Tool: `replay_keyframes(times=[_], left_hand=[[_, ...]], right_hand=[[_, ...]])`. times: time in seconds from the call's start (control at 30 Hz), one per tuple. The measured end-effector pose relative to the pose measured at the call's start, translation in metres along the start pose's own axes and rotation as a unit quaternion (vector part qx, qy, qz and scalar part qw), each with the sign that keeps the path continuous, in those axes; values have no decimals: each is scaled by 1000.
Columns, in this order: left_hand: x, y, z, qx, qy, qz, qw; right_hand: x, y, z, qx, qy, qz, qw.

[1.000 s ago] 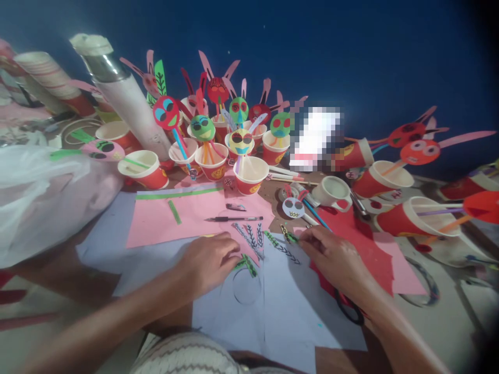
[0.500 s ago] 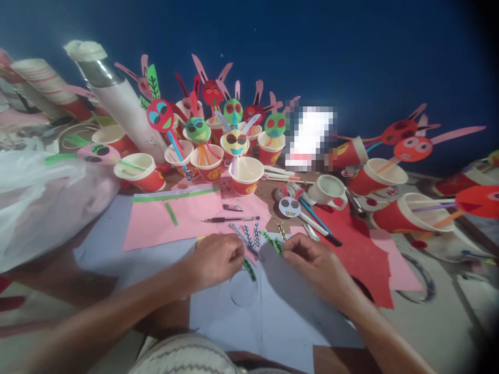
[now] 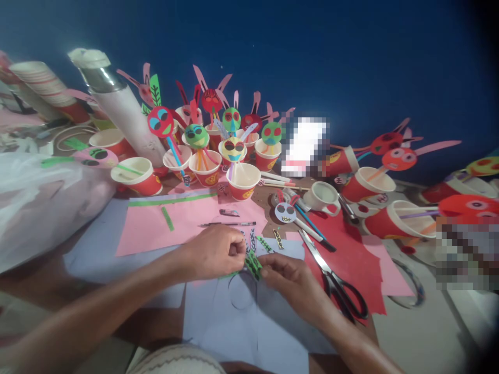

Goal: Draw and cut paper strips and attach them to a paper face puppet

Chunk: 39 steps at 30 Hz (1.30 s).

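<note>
Deep blue wall backs a crowded craft table (image 3: 424,332) laid with overlapping sheets of paper. Near the front edge, the left hand (image 3: 212,253) and the right hand (image 3: 290,280) meet over a pale lilac sheet (image 3: 234,332), each pinching an end of a small green paper leaf (image 3: 253,264) marked with dark lines; the fingers of both are pressed together on it. Just beyond the hands, more cut leaf shapes (image 3: 268,241) lie beside a black pen (image 3: 228,224) on a pink sheet (image 3: 175,223). Scissors (image 3: 331,278) rest open on red paper (image 3: 351,259), just beside the right hand. Toward the back edge stands a cluster of red paper cups (image 3: 244,182) holding straws topped with painted paper faces (image 3: 233,148). At the far left corner a white tube (image 3: 125,111) leans.
</note>
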State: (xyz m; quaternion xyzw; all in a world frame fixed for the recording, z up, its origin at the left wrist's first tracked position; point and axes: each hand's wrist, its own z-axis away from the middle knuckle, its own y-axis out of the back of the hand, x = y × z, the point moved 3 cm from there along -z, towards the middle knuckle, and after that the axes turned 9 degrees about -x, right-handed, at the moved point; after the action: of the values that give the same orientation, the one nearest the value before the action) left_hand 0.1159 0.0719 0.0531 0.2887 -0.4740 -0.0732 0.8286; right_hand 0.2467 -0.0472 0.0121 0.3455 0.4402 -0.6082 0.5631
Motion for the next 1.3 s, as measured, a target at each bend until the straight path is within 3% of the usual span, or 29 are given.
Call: replay_keyframes(times=[0.43, 0.6, 0.73, 0.9, 1.17, 1.3], left_hand=[[-6, -1, -7, -18, -17, 72, 997], [-6, -3, -3, 29, -9, 240, 970], [-7, -26, 0, 15, 30, 379, 925], [1, -44, -1, 39, 55, 392, 917], [2, -47, -6, 57, 7, 450, 891], [0, -48, -7, 61, 10, 434, 899]], right_hand=[[6, -2, 1, 29, 23, 142, 989], [-2, 0, -1, 52, 30, 71, 996], [-10, 1, 0, 82, 43, 36, 995], [-14, -1, 3, 99, 51, 48, 993], [-11, 3, 2, 103, 43, 10, 994], [-11, 5, 1, 114, 29, -31, 993]])
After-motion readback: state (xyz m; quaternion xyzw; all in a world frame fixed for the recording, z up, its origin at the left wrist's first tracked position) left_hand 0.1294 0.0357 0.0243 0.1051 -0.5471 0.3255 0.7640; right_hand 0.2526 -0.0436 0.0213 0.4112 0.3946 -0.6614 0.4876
